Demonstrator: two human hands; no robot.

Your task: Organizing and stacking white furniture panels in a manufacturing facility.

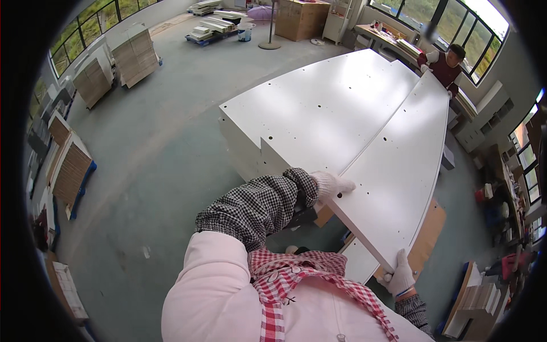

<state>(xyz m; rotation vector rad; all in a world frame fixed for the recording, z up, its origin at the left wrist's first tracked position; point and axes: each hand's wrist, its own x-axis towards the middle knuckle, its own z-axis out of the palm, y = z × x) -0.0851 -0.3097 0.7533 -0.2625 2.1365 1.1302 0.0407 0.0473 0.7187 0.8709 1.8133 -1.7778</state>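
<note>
A long white panel (393, 154) with small dark holes stretches away from me. My left hand (331, 185), in a white knitted glove, grips its near left corner. At the near right corner my right hand (402, 276), gloved too, holds the edge with the thumb on top and the other fingers partly hidden. To the left of this panel, a wider white panel (307, 102) with similar holes forms the top of a stack or a cabinet; which one I cannot tell. At the far end a co-worker (447, 65) in white gloves has both hands at the long panel.
Brown board (430, 236) shows below the right edge. Stacked panels on pallets (74, 165) line the left side, with more stacks (134, 54) farther back. A large cardboard box (302, 20) and a round-based stand (269, 44) are at the back. Another pallet of boards (476, 302) sits low right.
</note>
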